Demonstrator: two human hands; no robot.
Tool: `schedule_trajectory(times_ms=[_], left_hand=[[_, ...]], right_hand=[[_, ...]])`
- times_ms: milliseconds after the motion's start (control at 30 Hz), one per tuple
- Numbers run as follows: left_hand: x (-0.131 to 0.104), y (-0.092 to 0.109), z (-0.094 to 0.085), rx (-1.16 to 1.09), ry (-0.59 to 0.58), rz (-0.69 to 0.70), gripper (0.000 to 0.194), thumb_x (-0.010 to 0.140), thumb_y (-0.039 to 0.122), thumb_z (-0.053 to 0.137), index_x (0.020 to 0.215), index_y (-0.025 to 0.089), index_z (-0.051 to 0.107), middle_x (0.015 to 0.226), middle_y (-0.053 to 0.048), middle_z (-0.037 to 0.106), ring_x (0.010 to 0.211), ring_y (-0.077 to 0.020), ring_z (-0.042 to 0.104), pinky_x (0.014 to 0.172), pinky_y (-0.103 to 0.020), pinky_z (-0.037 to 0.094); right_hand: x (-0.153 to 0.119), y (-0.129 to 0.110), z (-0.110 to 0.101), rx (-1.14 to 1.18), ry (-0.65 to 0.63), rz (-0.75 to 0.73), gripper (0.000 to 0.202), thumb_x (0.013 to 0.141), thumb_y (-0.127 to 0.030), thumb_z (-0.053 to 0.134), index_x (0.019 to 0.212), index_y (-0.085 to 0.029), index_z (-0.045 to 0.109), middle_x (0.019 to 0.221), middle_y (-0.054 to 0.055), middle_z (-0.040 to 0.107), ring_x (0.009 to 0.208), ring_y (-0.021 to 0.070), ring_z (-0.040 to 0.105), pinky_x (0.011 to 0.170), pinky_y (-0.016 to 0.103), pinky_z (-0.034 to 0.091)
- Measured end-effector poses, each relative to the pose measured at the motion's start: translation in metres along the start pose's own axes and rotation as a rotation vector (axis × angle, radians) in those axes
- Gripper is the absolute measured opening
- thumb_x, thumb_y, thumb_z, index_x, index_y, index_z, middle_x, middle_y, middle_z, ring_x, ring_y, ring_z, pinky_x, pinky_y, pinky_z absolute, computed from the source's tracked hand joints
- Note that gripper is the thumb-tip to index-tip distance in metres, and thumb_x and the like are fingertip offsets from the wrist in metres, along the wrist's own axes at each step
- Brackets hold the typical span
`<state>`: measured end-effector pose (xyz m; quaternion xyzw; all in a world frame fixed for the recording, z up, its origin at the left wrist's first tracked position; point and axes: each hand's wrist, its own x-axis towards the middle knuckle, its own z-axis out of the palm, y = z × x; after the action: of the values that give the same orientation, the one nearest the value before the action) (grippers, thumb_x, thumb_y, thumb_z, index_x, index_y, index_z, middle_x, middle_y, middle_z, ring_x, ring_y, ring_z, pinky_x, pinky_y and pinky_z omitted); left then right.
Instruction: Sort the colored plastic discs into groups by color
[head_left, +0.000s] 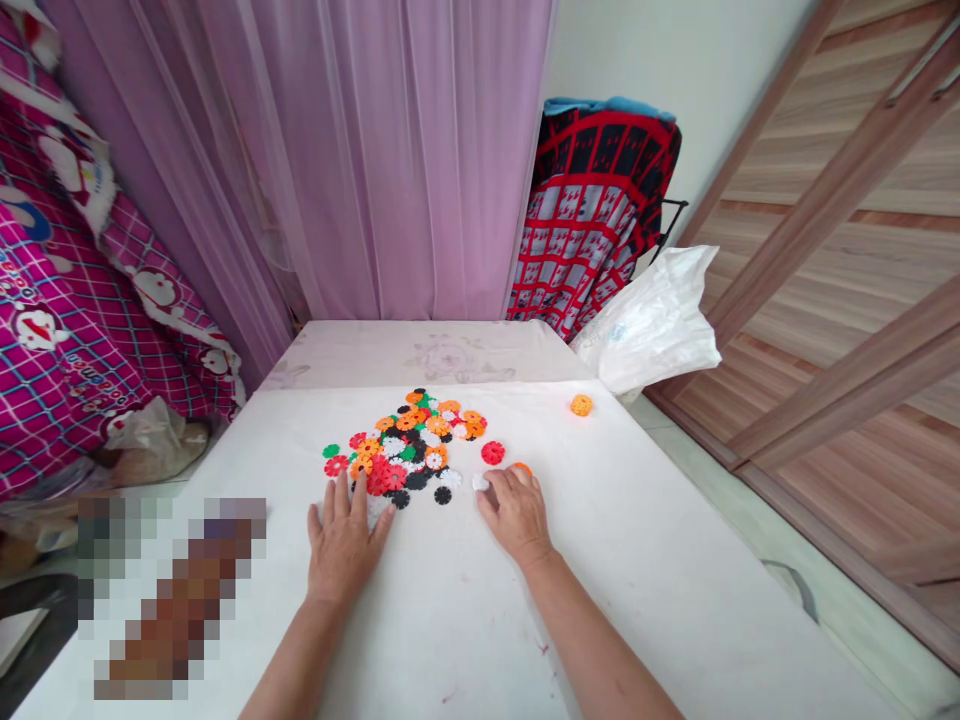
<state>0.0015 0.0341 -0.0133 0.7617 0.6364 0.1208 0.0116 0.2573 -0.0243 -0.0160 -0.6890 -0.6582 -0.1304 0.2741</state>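
Observation:
A pile of flower-shaped plastic discs (409, 450) in red, orange, black, white and green lies on the white tabletop. My left hand (345, 540) rests at the near left edge of the pile, fingers spread, touching discs there. Thumb and index finger of my right hand (517, 515) meet at a white disc (480, 482), to the right of the pile. Just past my right fingertips an orange disc (523, 468) is partly covered. A single red disc (493, 453) lies between that hand and the pile. Farther right sits an orange cluster (581, 405).
The white table (637, 560) reaches toward a purple curtain (390, 160). A white plastic bag (652, 320) hangs at its far right corner, before a red and black patterned cloth (592, 210). Wooden cabinet doors (847, 320) stand right. A blurred patch covers something at left.

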Motion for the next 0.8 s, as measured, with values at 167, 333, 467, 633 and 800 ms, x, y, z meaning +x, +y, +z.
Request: schedule_trajectory(times_ms=[167, 333, 467, 633, 800], left_hand=[[-0.0011, -0.0015, 0.0012, 0.005, 0.005, 0.008, 0.071, 0.092, 0.055, 0.036, 0.15, 0.014, 0.034, 0.159, -0.02, 0.027, 0.146, -0.0345, 0.025, 0.115, -0.06, 0.021], [-0.0013, -0.0026, 0.0024, 0.019, 0.012, 0.016, 0.07, 0.092, 0.054, 0.037, 0.15, 0.015, 0.035, 0.159, -0.019, 0.027, 0.146, -0.034, 0.025, 0.115, -0.06, 0.022], [-0.0019, -0.0026, 0.0024, 0.018, 0.014, 0.015, 0.069, 0.092, 0.052, 0.038, 0.15, 0.015, 0.035, 0.159, -0.018, 0.027, 0.146, -0.0338, 0.025, 0.115, -0.059, 0.022], [-0.0026, -0.0026, 0.0015, 0.005, 0.011, 0.012, 0.07, 0.091, 0.053, 0.039, 0.15, 0.015, 0.035, 0.159, -0.019, 0.027, 0.146, -0.0344, 0.025, 0.115, -0.059, 0.021], [-0.0031, -0.0037, 0.0033, -0.009, 0.023, 0.015, 0.069, 0.091, 0.055, 0.038, 0.149, 0.017, 0.036, 0.159, -0.018, 0.028, 0.147, -0.0339, 0.024, 0.115, -0.058, 0.02]], right_hand=[[0.0, 0.0, -0.0023, 0.016, -0.009, 0.015, 0.013, 0.082, -0.026, 0.06, 0.095, -0.022, 0.062, 0.092, 0.004, 0.068, 0.094, 0.0231, 0.051, 0.081, 0.035, 0.033], [0.0007, -0.0004, 0.001, 0.007, -0.031, 0.045, 0.018, 0.081, -0.028, 0.061, 0.099, -0.021, 0.062, 0.09, 0.005, 0.067, 0.092, 0.0237, 0.051, 0.081, 0.035, 0.033], [0.0026, -0.0021, 0.0031, -0.009, -0.026, 0.04, 0.016, 0.081, -0.024, 0.06, 0.097, -0.021, 0.062, 0.087, 0.004, 0.066, 0.089, 0.023, 0.051, 0.08, 0.035, 0.033], [0.0033, -0.0031, 0.0033, -0.015, -0.031, 0.051, 0.015, 0.081, -0.021, 0.059, 0.095, -0.021, 0.063, 0.086, 0.004, 0.066, 0.088, 0.0229, 0.051, 0.081, 0.035, 0.032], [0.0034, -0.0048, -0.0006, 0.018, -0.033, 0.069, 0.016, 0.081, -0.023, 0.06, 0.096, -0.022, 0.063, 0.092, 0.005, 0.068, 0.092, 0.0235, 0.052, 0.084, 0.036, 0.032]])
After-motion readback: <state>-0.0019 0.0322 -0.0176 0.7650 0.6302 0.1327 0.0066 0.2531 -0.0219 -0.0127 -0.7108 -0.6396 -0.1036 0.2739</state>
